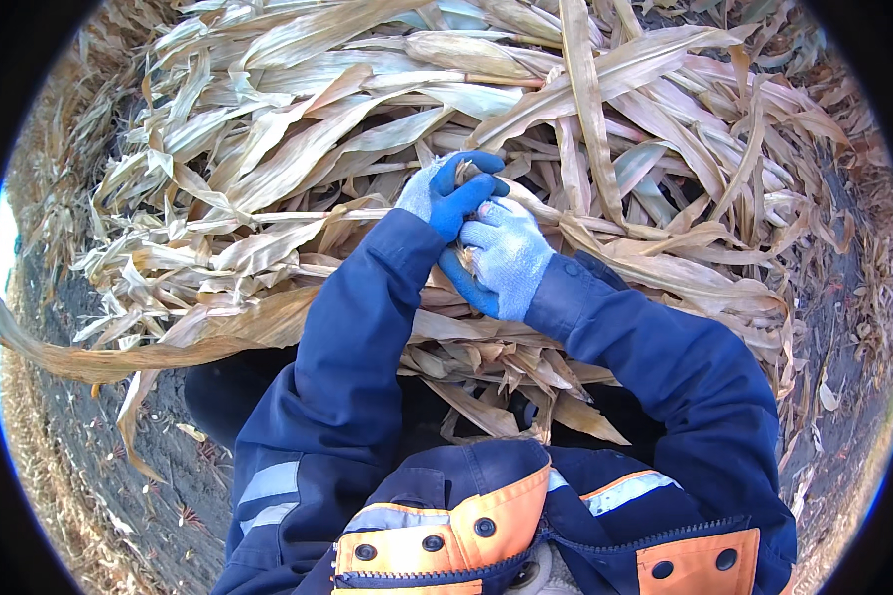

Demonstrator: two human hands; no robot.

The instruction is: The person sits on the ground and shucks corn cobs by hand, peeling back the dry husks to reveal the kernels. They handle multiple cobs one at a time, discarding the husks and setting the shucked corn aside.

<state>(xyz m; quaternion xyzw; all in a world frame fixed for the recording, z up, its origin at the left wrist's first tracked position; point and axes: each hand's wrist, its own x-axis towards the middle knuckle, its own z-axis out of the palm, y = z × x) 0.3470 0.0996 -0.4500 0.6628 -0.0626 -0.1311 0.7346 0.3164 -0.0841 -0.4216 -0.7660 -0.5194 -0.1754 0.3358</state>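
A large heap of dry corn stalks and leaves point(290, 163) lies before me. Over its middle my two gloved hands meet. My left hand point(458, 195), in a white glove with blue coating, is curled round a piece of dry corn husk that shows between thumb and fingers. Touching it from the right is my right hand point(502, 256), back upward, fingers bent round dry husk, some of which shows at its left side. Most of what both hands grip is hidden by the gloves. An ear in its husk point(469, 56) lies farther up on the heap.
A long dry leaf point(193, 349) sticks out left past my sleeve. Dark soil with scraps of husk point(149, 446) shows at the lower left, and more soil point(826, 431) at the right. My dark-clad legs are under the heap's near edge.
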